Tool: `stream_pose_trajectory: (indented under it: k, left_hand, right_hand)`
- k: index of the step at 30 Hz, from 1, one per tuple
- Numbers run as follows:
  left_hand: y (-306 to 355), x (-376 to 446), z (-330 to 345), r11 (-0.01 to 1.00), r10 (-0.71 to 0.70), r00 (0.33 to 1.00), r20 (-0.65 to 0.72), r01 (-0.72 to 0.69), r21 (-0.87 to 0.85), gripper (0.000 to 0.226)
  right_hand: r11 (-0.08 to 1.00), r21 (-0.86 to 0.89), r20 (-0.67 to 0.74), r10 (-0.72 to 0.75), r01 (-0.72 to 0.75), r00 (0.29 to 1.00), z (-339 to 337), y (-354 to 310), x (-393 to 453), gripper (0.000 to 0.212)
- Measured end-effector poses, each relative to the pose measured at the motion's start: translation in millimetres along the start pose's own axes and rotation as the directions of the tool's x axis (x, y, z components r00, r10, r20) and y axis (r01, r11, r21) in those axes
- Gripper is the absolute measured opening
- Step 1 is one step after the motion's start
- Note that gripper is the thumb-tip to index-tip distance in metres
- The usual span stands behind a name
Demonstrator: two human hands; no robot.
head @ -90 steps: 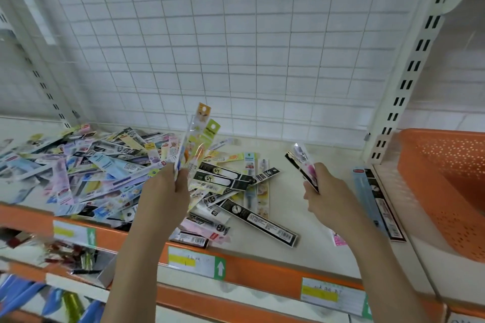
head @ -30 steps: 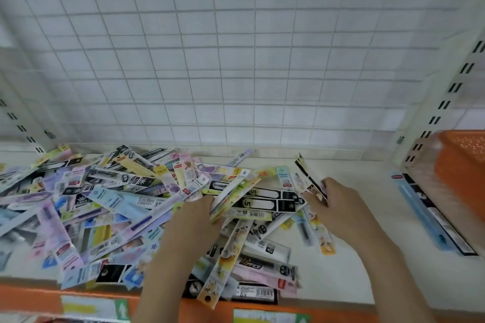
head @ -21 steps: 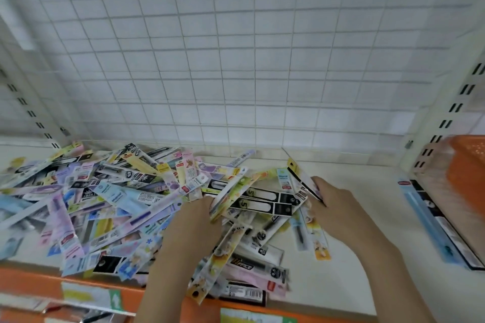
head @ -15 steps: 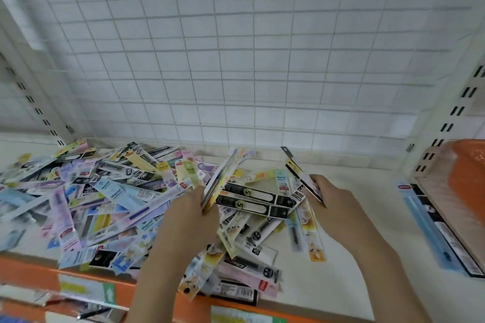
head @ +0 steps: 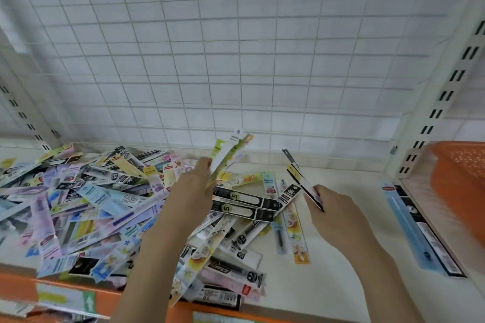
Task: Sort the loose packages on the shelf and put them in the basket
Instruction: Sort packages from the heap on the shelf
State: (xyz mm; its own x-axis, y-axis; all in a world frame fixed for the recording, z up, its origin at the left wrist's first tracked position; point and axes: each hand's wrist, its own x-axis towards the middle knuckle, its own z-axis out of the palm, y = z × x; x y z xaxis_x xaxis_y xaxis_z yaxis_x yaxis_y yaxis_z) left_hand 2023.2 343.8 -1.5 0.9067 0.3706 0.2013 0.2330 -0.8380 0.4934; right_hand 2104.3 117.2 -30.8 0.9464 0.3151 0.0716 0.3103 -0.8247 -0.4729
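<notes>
A heap of long, narrow pen packages (head: 86,207) covers the left and middle of the white shelf (head: 328,280). My left hand (head: 191,191) is raised over the heap and grips a small bundle of green and yellow packages (head: 228,152), tilted up to the right. My right hand (head: 333,212) holds a thin bundle of black and white packages (head: 301,181), which points up and left. At the far right stands the orange perforated basket (head: 462,181), cut by the frame edge.
A white wire grid (head: 236,60) backs the shelf. A slotted white upright (head: 443,102) separates the shelf from the basket's bay. A blue package and a black one (head: 417,231) lie by the right edge. The front rail is orange (head: 15,288) with price labels.
My left hand dipped into the heap and has come up again holding the green and yellow bundle higher. My right hand stayed in place with its bundle. The view tilted slightly.
</notes>
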Motion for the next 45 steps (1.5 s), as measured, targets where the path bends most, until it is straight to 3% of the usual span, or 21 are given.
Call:
stream_pose_trajectory:
  k: [3, 7, 9, 12, 16, 19, 23, 27, 30, 33, 38, 45]
  left_hand:
    - [5, 8, 5, 0.995, -0.037, 0.988, 0.152, 0.022, 0.101, 0.075]
    - [0, 15, 12, 0.987, -0.031, 0.936, 0.352, -0.026, 0.157, 0.037]
    - [-2, 16, 14, 0.99, -0.005, 0.902, 0.431, -0.055, 0.127, 0.035]
    - [-5, 19, 16, 0.986, 0.034, 0.889, 0.457, -0.103, 0.127, 0.052]
    - [-4, 16, 20, 0.997, 0.055, 0.923, 0.38, -0.07, 0.026, 0.014]
    - [-5, 15, 23, 0.994, 0.086, 0.954, 0.288, -0.101, 0.039, 0.004]
    - [-5, 16, 18, 0.988, 0.096, 0.975, 0.201, -0.117, 0.096, 0.004]
    - [-3, 18, 5, 0.978, 0.113, 0.99, 0.083, -0.125, 0.164, 0.018]
    - [-2, 15, -3, 0.981, 0.114, 0.993, -0.009, -0.111, 0.157, 0.026]
    - [-5, 13, -8, 0.975, 0.169, 0.981, -0.1, -0.152, 0.162, 0.027]
    - [-10, 11, -10, 0.993, 0.111, 0.992, -0.059, -0.109, 0.035, 0.016]
    - [-4, 1, -13, 0.984, 0.062, 0.996, -0.058, -0.071, -0.161, 0.013]
  right_hand:
    - [1.0, -0.008, -0.003, 0.03, -0.03, 1.0, -1, 5, -2, 0.034]
    - [0.998, -0.019, -0.02, 0.057, -0.058, 0.998, 0, 8, -3, 0.036]
    - [0.998, -0.021, -0.018, 0.06, -0.061, 0.998, 0, 8, -4, 0.035]
    - [0.999, -0.008, -0.009, 0.052, -0.052, 0.999, 2, 5, -4, 0.035]
    - [0.999, 0.0, -0.001, 0.051, -0.051, 0.999, 3, 0, -3, 0.036]
    - [0.999, 0.001, 0.002, 0.05, -0.05, 0.999, 5, -2, -2, 0.034]
    - [0.998, 0.005, -0.018, 0.056, -0.056, 0.998, 5, -3, -1, 0.034]
    - [0.998, 0.023, -0.035, 0.067, -0.066, 0.997, 6, -13, 2, 0.033]
    - [0.99, 0.099, 0.025, 0.097, -0.099, 0.995, 14, -22, 6, 0.032]
    - [0.983, 0.096, 0.089, 0.148, -0.157, 0.985, 23, -29, 10, 0.047]
    - [0.985, -0.005, 0.104, 0.174, -0.175, 0.979, 28, -39, 10, 0.046]
    - [0.979, 0.071, 0.2, 0.175, -0.193, 0.964, 22, -39, 13, 0.032]
